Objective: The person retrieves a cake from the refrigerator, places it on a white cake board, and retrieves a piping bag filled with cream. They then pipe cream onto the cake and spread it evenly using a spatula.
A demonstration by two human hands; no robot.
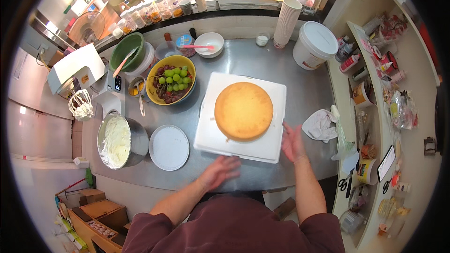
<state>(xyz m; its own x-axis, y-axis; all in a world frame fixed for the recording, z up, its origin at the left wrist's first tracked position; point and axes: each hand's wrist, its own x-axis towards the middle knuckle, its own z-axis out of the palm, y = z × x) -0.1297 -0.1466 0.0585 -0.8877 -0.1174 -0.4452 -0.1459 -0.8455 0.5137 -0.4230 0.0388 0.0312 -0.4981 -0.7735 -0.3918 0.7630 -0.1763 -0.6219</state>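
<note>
A round golden sponge cake (243, 111) lies on a square white board (207, 137) in the middle of the metal worktable. Near the board's right edge is my right hand (293, 142), fingers apart and nothing in it; whether it touches the edge I cannot tell. My left hand (221, 171), slightly blurred, hovers by the board's front edge with its fingers spread and holds nothing. To the left, a white round plate or cake base (169, 147) lies beside a steel mixing bowl (139, 144) of whipped cream (116, 141).
A yellow bowl (152, 91) of red and green grapes stands behind the plate, near a stand mixer (111, 88) with a cream-covered whisk (81, 104). A white lidded bucket (314, 46) and stacked paper cups (287, 21) stand back right. A white cloth (319, 125) lies at right, beside shelves (378, 88).
</note>
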